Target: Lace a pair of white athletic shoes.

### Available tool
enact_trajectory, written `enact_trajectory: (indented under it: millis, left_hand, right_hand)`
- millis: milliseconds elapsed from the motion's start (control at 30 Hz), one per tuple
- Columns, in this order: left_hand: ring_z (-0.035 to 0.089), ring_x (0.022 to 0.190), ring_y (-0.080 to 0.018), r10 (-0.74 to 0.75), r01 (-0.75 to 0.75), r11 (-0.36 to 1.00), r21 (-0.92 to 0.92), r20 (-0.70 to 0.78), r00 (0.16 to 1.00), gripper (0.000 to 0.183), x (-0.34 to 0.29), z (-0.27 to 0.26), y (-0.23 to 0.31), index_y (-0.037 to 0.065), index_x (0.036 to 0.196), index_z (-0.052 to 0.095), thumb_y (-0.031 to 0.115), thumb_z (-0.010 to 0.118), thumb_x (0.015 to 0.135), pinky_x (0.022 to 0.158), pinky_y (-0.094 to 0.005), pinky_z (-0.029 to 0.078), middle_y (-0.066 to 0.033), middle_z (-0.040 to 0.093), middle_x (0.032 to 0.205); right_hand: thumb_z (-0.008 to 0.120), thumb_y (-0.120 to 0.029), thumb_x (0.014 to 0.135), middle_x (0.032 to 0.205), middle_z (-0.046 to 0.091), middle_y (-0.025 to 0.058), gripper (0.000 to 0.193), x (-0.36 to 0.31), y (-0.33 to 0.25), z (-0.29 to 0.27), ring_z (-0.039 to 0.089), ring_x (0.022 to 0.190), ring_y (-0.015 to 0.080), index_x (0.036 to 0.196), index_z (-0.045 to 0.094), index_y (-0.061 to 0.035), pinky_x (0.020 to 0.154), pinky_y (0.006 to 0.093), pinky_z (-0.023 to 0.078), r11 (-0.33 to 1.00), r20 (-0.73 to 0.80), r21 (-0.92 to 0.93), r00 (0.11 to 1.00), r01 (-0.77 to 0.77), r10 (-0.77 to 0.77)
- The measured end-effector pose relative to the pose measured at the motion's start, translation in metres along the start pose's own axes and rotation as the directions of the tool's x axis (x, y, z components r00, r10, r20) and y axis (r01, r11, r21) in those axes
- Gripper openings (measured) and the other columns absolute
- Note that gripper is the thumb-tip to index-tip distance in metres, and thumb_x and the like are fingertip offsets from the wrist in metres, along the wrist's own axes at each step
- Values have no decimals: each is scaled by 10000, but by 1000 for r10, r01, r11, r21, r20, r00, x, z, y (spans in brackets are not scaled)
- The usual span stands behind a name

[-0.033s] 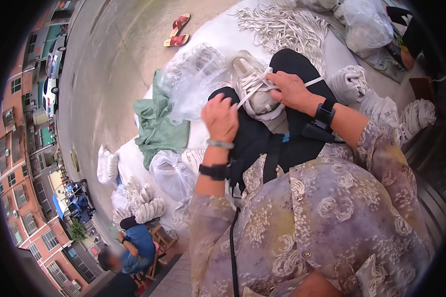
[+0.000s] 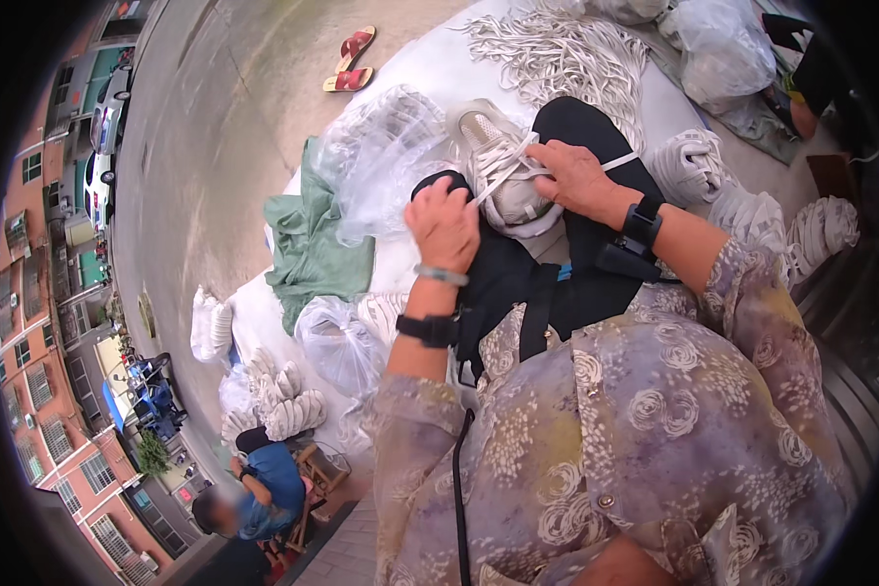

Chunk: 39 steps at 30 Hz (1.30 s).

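Note:
A pale sneaker [image 2: 481,129] with beige mesh lies between my black-covered knees, and white laces criss-cross its middle. My left hand [image 2: 442,227] is closed at the shoe's left, pinching a white shoelace [image 2: 480,197] that runs taut to the eyelets. At the shoe's right, my right hand [image 2: 578,180] is also closed, its thumb and forefinger on another stretch of lace. A loose lace end [image 2: 619,160] sticks out beyond that hand over the right knee. My fingers hide part of the lacing.
A heap of loose white laces [image 2: 566,61] lies ahead on a white sheet. Bagged shoe parts [image 2: 381,132] and a green cloth [image 2: 313,249] are to the left. Stacked pale shoe parts [image 2: 689,166] stand at right. A seated person in blue [image 2: 273,488] is at lower left.
My left hand has shifted slightly to the right, closer to the shoe, with its lace. My right hand has barely moved.

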<state>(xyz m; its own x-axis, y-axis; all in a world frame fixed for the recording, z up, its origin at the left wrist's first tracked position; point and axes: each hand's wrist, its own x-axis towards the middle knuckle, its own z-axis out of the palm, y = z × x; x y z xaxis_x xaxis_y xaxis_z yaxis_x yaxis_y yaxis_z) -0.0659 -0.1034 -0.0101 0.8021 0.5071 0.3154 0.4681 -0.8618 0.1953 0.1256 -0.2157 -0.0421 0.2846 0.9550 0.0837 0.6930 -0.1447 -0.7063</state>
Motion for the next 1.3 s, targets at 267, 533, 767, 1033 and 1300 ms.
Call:
enact_trajectory:
  millis: [267, 533, 767, 1033, 1300]
  left_hand:
    - [526, 833, -277, -133, 157, 981, -116, 191, 973, 88, -16, -17, -7, 71, 698, 541, 139, 542, 754, 740, -425, 387, -55, 552, 844]
    - [553, 746, -115, -262, 743, 361, -564, 703, 661, 189, -67, -97, -56, -3, 866, 590, 171, 516, 862, 715, -255, 441, -36, 578, 807]
    - [577, 745, -121, -282, 782, 134, -609, 733, 619, 222, -78, -101, -58, 0, 858, 597, 209, 523, 867, 740, -260, 444, -47, 602, 809]
    - [522, 562, -91, -385, 740, 159, -654, 649, 656, 218, -76, -79, -54, 31, 792, 557, 217, 504, 891, 565, -211, 426, -46, 584, 704]
    - [413, 496, -15, -486, 724, 224, -652, 569, 663, 134, -54, -92, -59, 52, 851, 576, 183, 597, 834, 466, -161, 351, 63, 473, 598]
  right_hand:
    - [542, -156, 711, 879, 539, 177, 341, 8, 5, -4, 528, 876, 350, 1035, 506, -55, 787, 426, 416, 997, 97, 32, 993, -65, 62]
    - [532, -144, 709, 871, 570, 162, 347, 13, 1, -7, 550, 862, 336, 1050, 518, -79, 778, 410, 430, 993, 89, 106, 995, -55, 46]
    - [546, -133, 688, 839, 575, 157, 351, 9, -4, -12, 566, 820, 329, 1030, 511, -60, 718, 397, 449, 979, 40, 190, 997, -74, 67]
    - [566, -125, 676, 732, 591, 189, 303, 27, 9, -7, 582, 736, 359, 955, 542, -7, 690, 408, 457, 961, -21, 212, 983, -176, 184]
    - [531, -71, 695, 839, 576, 177, 258, 15, 5, -12, 567, 825, 338, 947, 522, -15, 710, 423, 452, 998, -53, 43, 997, -53, 56]
